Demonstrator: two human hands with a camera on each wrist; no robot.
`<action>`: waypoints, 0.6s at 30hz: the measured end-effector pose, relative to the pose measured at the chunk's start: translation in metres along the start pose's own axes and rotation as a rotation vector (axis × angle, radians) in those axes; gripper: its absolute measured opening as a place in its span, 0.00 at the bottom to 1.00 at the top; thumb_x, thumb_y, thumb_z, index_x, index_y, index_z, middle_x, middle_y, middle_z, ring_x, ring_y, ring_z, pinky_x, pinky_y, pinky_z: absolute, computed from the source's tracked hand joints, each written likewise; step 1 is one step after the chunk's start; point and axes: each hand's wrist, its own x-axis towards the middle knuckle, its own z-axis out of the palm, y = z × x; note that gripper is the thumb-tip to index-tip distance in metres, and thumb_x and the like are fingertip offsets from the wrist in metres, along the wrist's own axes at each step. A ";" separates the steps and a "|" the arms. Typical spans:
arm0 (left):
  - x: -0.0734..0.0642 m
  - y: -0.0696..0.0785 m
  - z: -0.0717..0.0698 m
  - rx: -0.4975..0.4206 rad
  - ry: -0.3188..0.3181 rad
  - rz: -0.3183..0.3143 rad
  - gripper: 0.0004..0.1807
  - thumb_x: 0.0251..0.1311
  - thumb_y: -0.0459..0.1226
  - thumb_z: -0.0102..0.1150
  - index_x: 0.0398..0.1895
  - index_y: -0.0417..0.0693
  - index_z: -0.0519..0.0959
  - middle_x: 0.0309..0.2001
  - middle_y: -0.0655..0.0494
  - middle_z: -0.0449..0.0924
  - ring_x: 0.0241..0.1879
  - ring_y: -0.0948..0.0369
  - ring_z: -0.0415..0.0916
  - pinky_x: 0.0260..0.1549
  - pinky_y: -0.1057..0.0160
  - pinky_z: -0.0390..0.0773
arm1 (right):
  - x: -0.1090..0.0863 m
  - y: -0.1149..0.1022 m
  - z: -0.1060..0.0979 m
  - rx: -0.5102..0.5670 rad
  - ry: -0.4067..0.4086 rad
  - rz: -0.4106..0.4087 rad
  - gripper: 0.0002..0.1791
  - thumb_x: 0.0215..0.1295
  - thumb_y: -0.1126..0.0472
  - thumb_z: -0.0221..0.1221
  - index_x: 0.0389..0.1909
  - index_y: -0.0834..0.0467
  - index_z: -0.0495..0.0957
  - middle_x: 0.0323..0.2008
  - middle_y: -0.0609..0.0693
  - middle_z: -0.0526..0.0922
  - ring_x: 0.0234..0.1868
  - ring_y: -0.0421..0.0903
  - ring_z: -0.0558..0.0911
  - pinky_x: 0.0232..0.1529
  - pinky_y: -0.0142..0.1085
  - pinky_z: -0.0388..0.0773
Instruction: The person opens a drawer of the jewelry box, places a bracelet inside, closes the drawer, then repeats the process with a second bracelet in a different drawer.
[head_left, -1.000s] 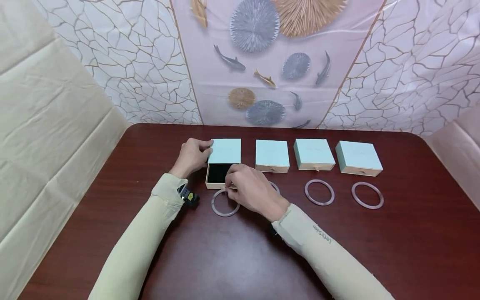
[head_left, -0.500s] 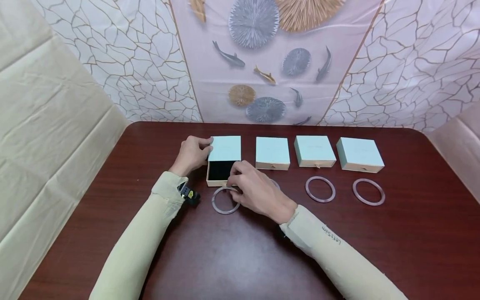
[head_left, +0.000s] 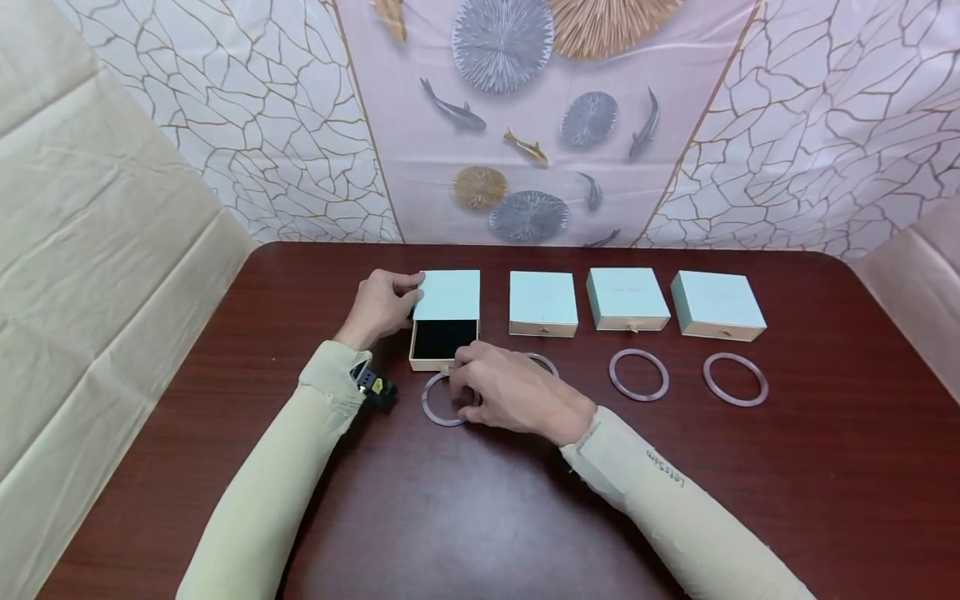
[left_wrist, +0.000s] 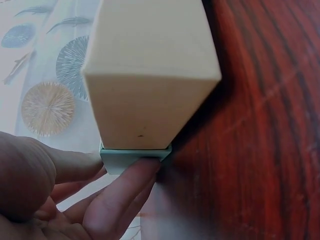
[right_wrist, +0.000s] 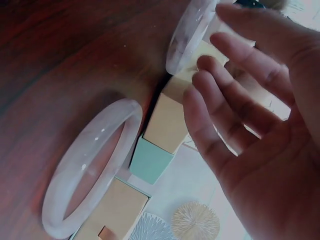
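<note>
Bangle (head_left: 425, 402) just beside loosely spread right hand (head_left: 521, 389), with box (head_left: 448, 295) in pinch of left hand (head_left: 377, 307)

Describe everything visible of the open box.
The open box, leftmost of four, sits flat on the table: a pale mint sleeve over a cream drawer, cardboard-looking, pulled partway toward the person, its inside black and a dark speck on one side. The left hand holds the sleeve; the right hand hides a front corner.

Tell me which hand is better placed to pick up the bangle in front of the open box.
Probably the right hand: it is right at that bangle, while the left hand is farther off, gripping the open box.
</note>
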 end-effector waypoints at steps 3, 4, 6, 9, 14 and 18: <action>0.000 0.000 0.000 0.005 0.003 0.000 0.22 0.75 0.37 0.55 0.69 0.51 0.75 0.68 0.45 0.76 0.45 0.50 0.86 0.36 0.60 0.87 | 0.000 -0.001 0.000 0.026 -0.051 -0.001 0.05 0.58 0.59 0.74 0.29 0.47 0.86 0.44 0.43 0.82 0.42 0.38 0.79 0.39 0.29 0.78; 0.000 0.000 0.000 0.007 0.004 0.000 0.22 0.75 0.37 0.55 0.69 0.52 0.75 0.68 0.45 0.77 0.45 0.50 0.86 0.36 0.60 0.87 | 0.000 -0.001 0.000 0.033 -0.065 0.000 0.05 0.58 0.59 0.74 0.29 0.47 0.86 0.44 0.42 0.81 0.42 0.38 0.79 0.39 0.28 0.78; 0.000 0.000 0.000 0.011 0.002 -0.002 0.22 0.75 0.37 0.55 0.69 0.52 0.75 0.67 0.45 0.77 0.45 0.50 0.86 0.35 0.60 0.87 | 0.000 -0.002 -0.001 0.037 -0.088 -0.002 0.06 0.58 0.60 0.74 0.29 0.47 0.86 0.43 0.42 0.81 0.41 0.37 0.79 0.39 0.28 0.77; 0.000 0.000 0.000 0.013 -0.002 -0.009 0.22 0.75 0.37 0.55 0.70 0.53 0.75 0.66 0.45 0.78 0.46 0.50 0.86 0.36 0.59 0.87 | 0.000 -0.003 -0.001 0.031 -0.104 -0.009 0.07 0.58 0.61 0.74 0.28 0.47 0.86 0.40 0.41 0.80 0.40 0.36 0.78 0.38 0.28 0.77; 0.000 0.001 0.000 0.016 0.000 -0.012 0.22 0.75 0.37 0.55 0.70 0.53 0.75 0.65 0.44 0.79 0.47 0.50 0.86 0.35 0.61 0.86 | -0.001 -0.002 0.001 0.021 -0.115 -0.034 0.10 0.57 0.64 0.73 0.24 0.46 0.84 0.35 0.40 0.79 0.37 0.35 0.75 0.35 0.28 0.75; 0.000 0.001 0.000 0.016 0.003 -0.007 0.21 0.75 0.37 0.55 0.69 0.52 0.75 0.63 0.43 0.80 0.45 0.50 0.86 0.33 0.63 0.86 | 0.001 -0.001 0.002 0.034 -0.122 -0.051 0.12 0.56 0.67 0.71 0.22 0.47 0.84 0.33 0.40 0.79 0.38 0.37 0.78 0.36 0.28 0.74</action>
